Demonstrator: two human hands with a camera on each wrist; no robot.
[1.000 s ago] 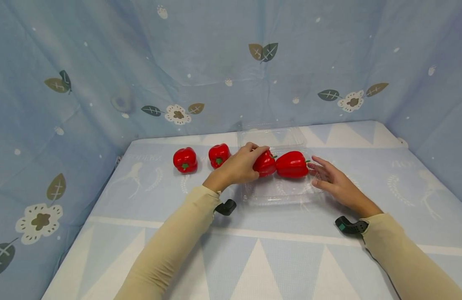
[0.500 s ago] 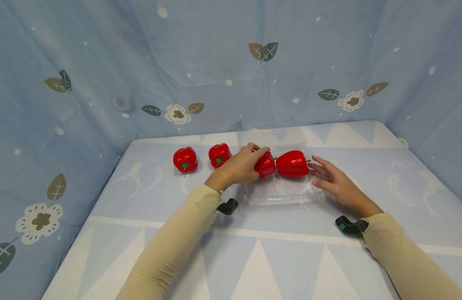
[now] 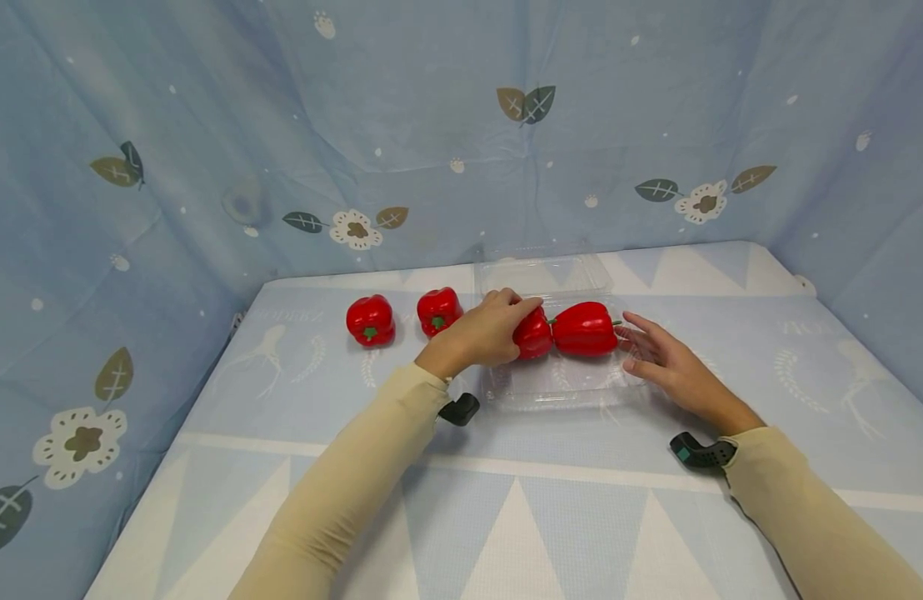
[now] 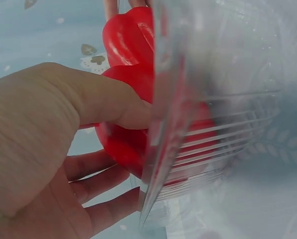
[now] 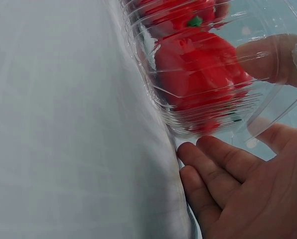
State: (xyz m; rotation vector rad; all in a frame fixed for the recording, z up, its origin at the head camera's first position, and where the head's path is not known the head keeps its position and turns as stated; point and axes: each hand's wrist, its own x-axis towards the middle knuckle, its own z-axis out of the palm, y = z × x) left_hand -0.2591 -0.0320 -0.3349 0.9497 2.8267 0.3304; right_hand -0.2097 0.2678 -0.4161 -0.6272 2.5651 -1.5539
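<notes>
In the head view a clear plastic clamshell box (image 3: 559, 392) stands with its lid back. My left hand (image 3: 491, 329) grips a red bell pepper (image 3: 534, 335) at the box's left part, with the thumb across it in the left wrist view. Against that pepper's right side lies another red bell pepper (image 3: 584, 329) inside the box, its green stem to the right. My right hand (image 3: 675, 371) rests at the box's right wall, fingers spread and fairly straight; the right wrist view shows the thumb partly behind clear plastic. Whether that thumb touches the pepper, I cannot tell.
Two more red bell peppers lie left of the box: one pepper (image 3: 371, 321) farther out, the other pepper (image 3: 439, 310) just behind my left wrist. The clear lid (image 3: 544, 273) leans toward the blue curtain (image 3: 461, 125) at the table's back edge.
My left hand has shifted slightly to the right with its pepper, closing it up against the other one in the box. The right hand stays where it was.
</notes>
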